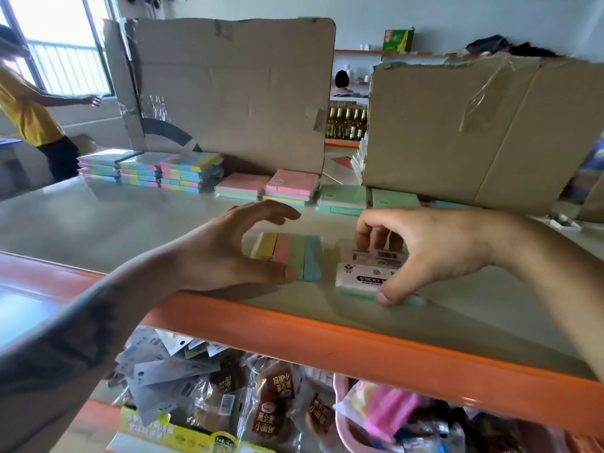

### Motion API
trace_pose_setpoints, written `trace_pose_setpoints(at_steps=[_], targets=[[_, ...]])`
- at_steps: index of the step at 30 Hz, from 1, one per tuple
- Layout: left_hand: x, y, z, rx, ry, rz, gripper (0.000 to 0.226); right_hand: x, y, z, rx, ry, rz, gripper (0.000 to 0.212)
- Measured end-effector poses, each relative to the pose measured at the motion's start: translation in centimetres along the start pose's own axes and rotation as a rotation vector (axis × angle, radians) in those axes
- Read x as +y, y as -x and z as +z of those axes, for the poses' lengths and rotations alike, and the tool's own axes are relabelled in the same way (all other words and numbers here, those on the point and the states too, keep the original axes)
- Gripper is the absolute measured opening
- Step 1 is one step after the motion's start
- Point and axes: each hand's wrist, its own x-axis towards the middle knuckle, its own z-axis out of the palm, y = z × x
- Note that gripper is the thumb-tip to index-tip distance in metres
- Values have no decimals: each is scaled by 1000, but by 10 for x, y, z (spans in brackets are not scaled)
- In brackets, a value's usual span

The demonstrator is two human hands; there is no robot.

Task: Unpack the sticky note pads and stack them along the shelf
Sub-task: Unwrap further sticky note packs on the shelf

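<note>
Where right hand [421, 253] grips, pad label [369, 277] "STICKY"

Left grip [228, 250] spread, right grip [421, 253] pinching

The right hand [421, 253] covers much of the labelled pad [366, 278], so its printed label reads only in part, and its far edge is hidden behind the fingers. The left hand [225, 253] hides the near left corner of the striped pad [294, 256]. A blue pad [447, 204] at the back is mostly hidden behind the right wrist. The person in yellow [26, 106] is cut by the left edge. The bottles [346, 124] show only through the cardboard gap. Packets [271, 403] under the shelf [327, 335] are blurred.
</note>
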Motion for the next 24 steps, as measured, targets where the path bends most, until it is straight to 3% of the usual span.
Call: trace_pose_setpoints(at_steps=[5,8,11,13,15,18,21,24], targets=[[29,0,5,179,-25,135,52,3,-3,-5,79,-498,-158,50],[47,-4,15,258,84,176,26,5,-8,-3,43,-814,-193,38],[53,-10,22,272,279,112,18,5,-9,1,-9,-931,-183,34],[51,-14,25,269,431,64,14,4,-12,3,44,-946,-169,34],[47,-17,25,285,555,7,17,4,-15,6,256,-792,-208,32],[46,-20,23,311,653,-69,19,1,-9,10,590,-262,-325,52],[47,-25,20,323,746,-148,21,-3,-4,14,626,43,-382,71],[52,-30,20,307,822,-212,24,-2,-8,17,610,96,-385,64]])
